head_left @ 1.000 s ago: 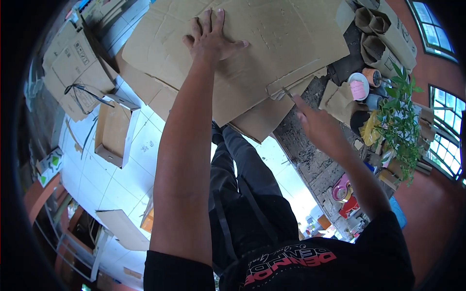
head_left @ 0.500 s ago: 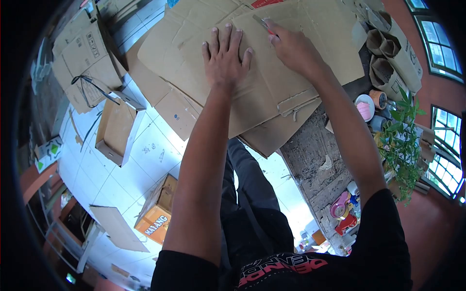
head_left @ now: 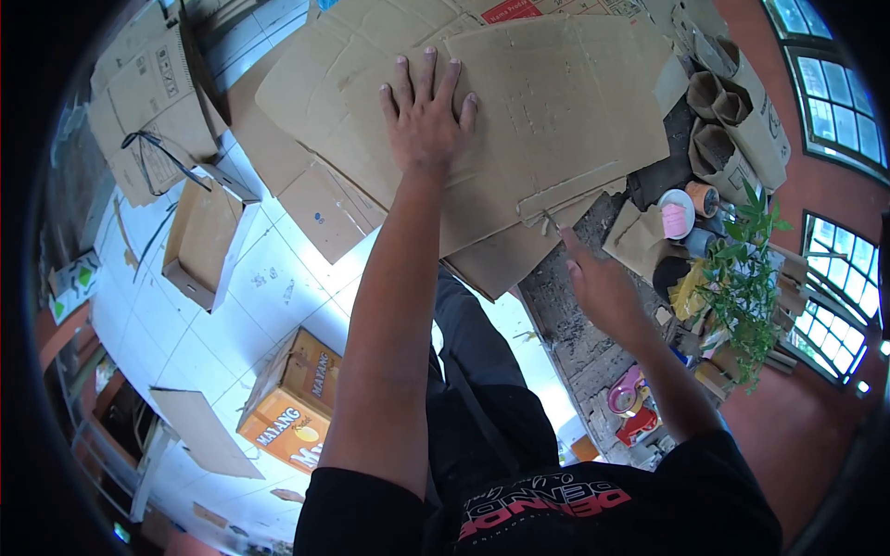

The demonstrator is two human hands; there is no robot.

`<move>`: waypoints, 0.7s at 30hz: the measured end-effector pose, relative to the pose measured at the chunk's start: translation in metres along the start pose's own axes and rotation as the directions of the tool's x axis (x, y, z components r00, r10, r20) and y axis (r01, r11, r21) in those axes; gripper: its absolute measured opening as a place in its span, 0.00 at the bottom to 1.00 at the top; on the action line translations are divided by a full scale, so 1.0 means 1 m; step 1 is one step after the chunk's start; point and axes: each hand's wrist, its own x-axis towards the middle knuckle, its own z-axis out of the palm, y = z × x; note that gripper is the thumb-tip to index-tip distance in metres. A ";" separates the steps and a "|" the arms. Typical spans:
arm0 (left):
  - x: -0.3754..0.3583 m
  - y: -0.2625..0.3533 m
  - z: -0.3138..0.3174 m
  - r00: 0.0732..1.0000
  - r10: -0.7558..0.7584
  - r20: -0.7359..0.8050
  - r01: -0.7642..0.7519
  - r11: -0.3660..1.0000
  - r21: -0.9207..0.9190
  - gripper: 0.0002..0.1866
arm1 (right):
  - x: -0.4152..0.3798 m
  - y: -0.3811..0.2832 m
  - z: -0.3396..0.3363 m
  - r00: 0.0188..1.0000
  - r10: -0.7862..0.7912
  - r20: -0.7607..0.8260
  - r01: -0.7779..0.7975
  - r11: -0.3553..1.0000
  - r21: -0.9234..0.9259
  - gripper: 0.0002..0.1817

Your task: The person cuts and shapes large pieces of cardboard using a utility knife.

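Note:
A large brown cardboard sheet [head_left: 575, 102] lies on top of other cardboard. Flat on it, fingers spread, my left hand [head_left: 426, 125] presses with the arm stretched forward. My right hand [head_left: 603, 287] is closed round a cutter knife [head_left: 552, 221], most of which the fingers hide. The blade meets the sheet's near right corner, beside a narrow raised cardboard strip [head_left: 570, 193]. Below that corner, a second cardboard piece [head_left: 501, 255] sticks out from under the sheet.
A rough worktable [head_left: 575, 324] runs along the right, with a leafy plant [head_left: 746, 287], a white bowl [head_left: 677, 199] and a pink tape roll [head_left: 626, 394]. On the tiled floor at left stand an orange carton [head_left: 292, 398] and an open shallow box [head_left: 209, 236]. Folded cardboard [head_left: 153, 102] leans behind.
My right hand has come from the far part of the sheet down to its near right corner, knife in hand. The left hand stays spread in nearly the same place.

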 end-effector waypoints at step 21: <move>0.000 0.000 0.007 0.999 0.023 -0.045 -0.024 1.000 -0.012 0.29 | 0.198 -0.071 -0.072 0.850 -0.338 -0.403 0.369 0.930 -0.001 0.25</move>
